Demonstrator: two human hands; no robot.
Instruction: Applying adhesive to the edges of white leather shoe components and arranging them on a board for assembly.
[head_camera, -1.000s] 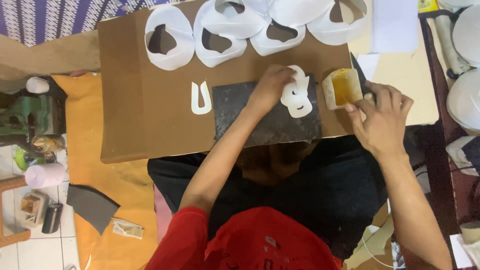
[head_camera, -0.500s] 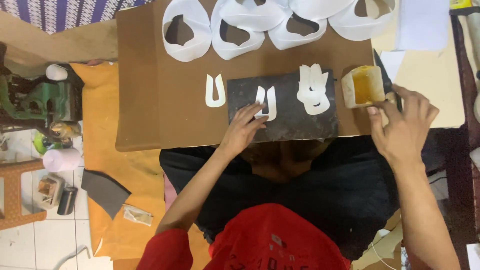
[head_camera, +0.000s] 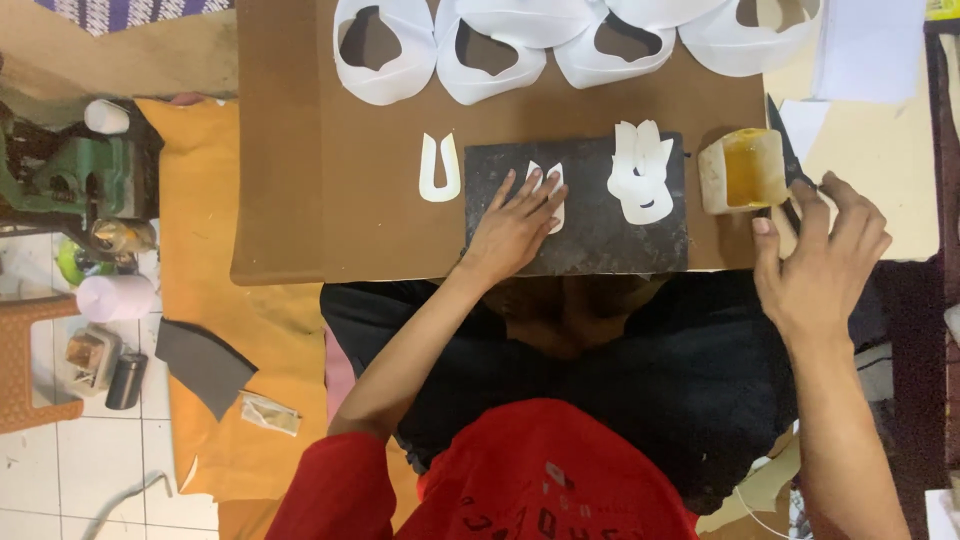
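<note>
My left hand (head_camera: 515, 225) lies flat with fingers spread on a white U-shaped cutout (head_camera: 556, 190), pressing it onto a dark slab (head_camera: 600, 240). A small stack of similar white cutouts (head_camera: 642, 172) rests on the slab's right part. Another white U-shaped cutout (head_camera: 440, 168) lies just left of the slab on the brown board (head_camera: 320, 200). My right hand (head_camera: 820, 255) is beside a tub of yellow-amber glue (head_camera: 745, 168), its fingers closed round the lower end of a thin dark tool (head_camera: 783, 130) that points away from me.
Several large white oval cutouts (head_camera: 385, 55) line the board's far edge. A white sheet (head_camera: 865, 50) lies at the far right. To the left are a green machine (head_camera: 60, 175), an orange cloth (head_camera: 200, 300), a pink spool (head_camera: 115, 297) and a dark grey scrap (head_camera: 200, 365).
My left hand left the stack of cutouts, drew one U-shaped piece leftward over the slab and now presses it flat. My right hand stayed by the glue tub.
</note>
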